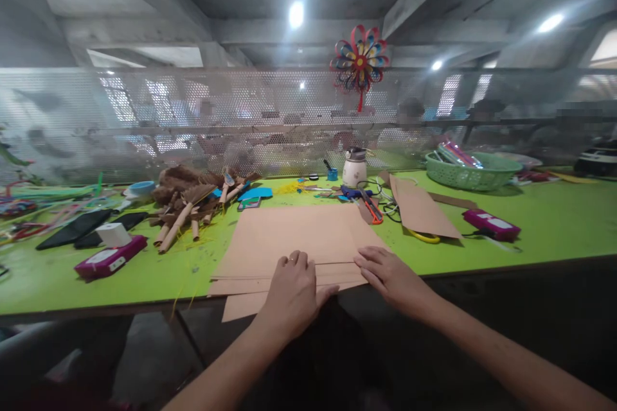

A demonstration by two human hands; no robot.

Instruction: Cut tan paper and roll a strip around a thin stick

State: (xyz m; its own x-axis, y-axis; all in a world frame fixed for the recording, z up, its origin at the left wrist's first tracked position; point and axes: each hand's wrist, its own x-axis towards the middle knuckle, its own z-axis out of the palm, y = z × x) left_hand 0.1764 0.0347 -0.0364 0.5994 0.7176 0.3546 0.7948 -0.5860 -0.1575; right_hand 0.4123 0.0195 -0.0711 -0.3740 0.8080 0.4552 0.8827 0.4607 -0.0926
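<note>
A stack of brown paper sheets lies flat at the table's front edge, its layers unevenly lined up. The lowest sheet sticks out over the edge at the front left. My left hand is closed on the front part of the stack, its fingers bent on top and its thumb along the front edge. On the right front corner rests my right hand, its fingers stretched out on the paper. Behind the stack, scissors with orange handles lie near a pale lidded jug.
Left of the paper is a pile of brown paper rolls and scraps, near a purple power strip. On the right are a folded brown sheet, another purple box and a green basket. A perforated screen stands behind.
</note>
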